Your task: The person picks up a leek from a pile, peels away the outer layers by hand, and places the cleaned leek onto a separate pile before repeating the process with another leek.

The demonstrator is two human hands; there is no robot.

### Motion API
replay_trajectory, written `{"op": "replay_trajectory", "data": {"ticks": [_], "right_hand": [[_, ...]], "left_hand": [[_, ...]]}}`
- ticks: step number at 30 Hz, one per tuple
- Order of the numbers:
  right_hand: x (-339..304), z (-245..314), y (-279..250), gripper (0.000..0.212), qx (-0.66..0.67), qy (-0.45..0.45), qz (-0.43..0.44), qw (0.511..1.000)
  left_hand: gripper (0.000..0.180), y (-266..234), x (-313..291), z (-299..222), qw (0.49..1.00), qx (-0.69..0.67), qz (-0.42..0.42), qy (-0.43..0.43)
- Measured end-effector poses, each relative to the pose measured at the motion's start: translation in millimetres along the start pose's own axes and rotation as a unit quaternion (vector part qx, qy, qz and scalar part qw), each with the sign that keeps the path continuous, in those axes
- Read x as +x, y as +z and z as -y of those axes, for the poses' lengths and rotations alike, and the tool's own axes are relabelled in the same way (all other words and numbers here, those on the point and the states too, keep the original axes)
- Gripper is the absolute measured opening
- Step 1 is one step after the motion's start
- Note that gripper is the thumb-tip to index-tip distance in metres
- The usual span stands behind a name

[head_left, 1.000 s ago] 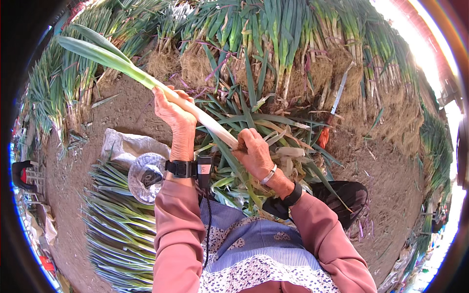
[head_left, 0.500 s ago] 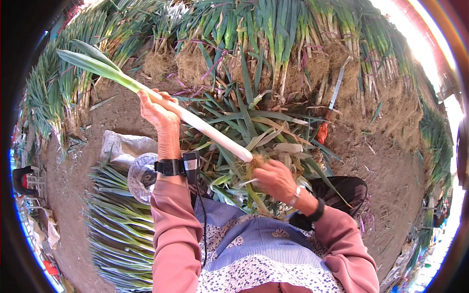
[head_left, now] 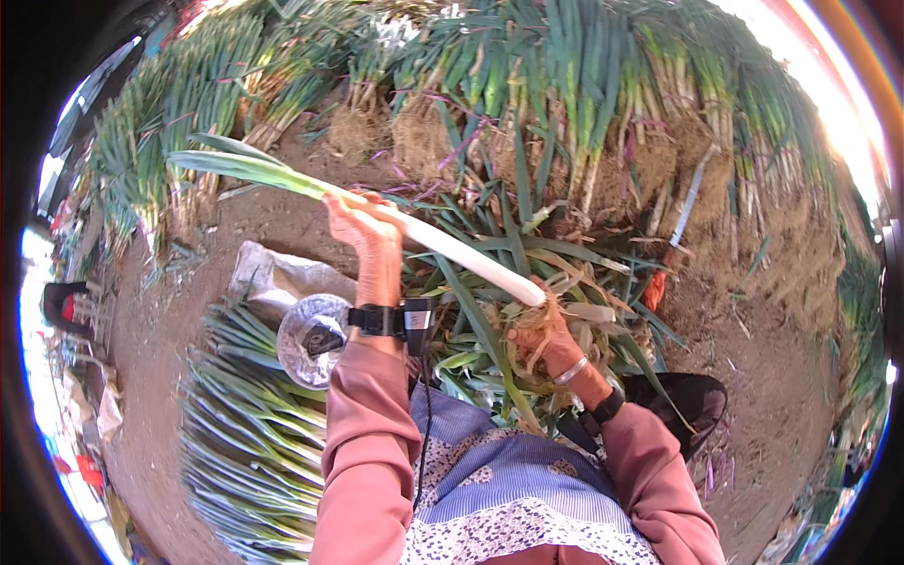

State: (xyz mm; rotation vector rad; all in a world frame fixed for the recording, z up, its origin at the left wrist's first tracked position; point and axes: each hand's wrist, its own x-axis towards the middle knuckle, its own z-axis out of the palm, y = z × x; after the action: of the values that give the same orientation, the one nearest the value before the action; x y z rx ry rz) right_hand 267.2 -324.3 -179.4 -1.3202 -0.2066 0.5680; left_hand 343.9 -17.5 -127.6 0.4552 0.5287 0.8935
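Rows of uprooted green onions (head_left: 584, 85) w/ soil-caked roots fill the far ground, green tops fanning up and out toward the rim. Bare brown dirt (head_left: 782, 377) spreads at right and lower right. At lower left, a flat stack of cleaned onions (head_left: 235, 433) lies side by side, stalks roughly parallel, just beside the person's left sleeve. In front of the person's knees, a heap of stripped leaves and trimmings (head_left: 508, 282) sits between both arms.

One long trimmed onion (head_left: 443, 245) is held in the air above that heap. Its long axis runs diagonally: green leaf end points up-left, toward the far-left rows; white shank end points down-right, ending just above the right hand. Green part starts approx. where the left hand grips.

Left hand (head_left: 367, 226), raised, is closed around the stalk near the white-to-green change, fingers wrapped over it. Right hand (head_left: 537, 344), low in the heap, is clenched on a tuft of dry, straw-coloured peelings (head_left: 532, 320); it sits just below the white tip, whether touching it or not can't be told.

A clear round container (head_left: 311, 339) rests on the ground by the left wrist, next to a pale sack (head_left: 273, 278). A small orange-red object (head_left: 656, 290) lies in the trimmings at right.
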Motion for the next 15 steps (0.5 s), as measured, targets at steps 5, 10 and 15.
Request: {"op": "replay_trajectory", "data": {"ticks": [5, 10, 15], "right_hand": [[-3, 15, 43, 0.035, 0.256, 0.164, 0.075, 0.950], [-52, 58, 52, 0.029, 0.258, 0.241, 0.047, 0.935], [-149, 120, 6, 0.035, -0.149, 0.139, -0.067, 0.977]], "left_hand": [[0.040, -2, 8, 6, 0.998, -0.007, -0.049, 0.028], [0.037, -10, 31, -10, 0.981, -0.006, -0.192, -0.033], [0.040, -5, 54, -24, 0.951, 0.031, -0.306, -0.037]]}}
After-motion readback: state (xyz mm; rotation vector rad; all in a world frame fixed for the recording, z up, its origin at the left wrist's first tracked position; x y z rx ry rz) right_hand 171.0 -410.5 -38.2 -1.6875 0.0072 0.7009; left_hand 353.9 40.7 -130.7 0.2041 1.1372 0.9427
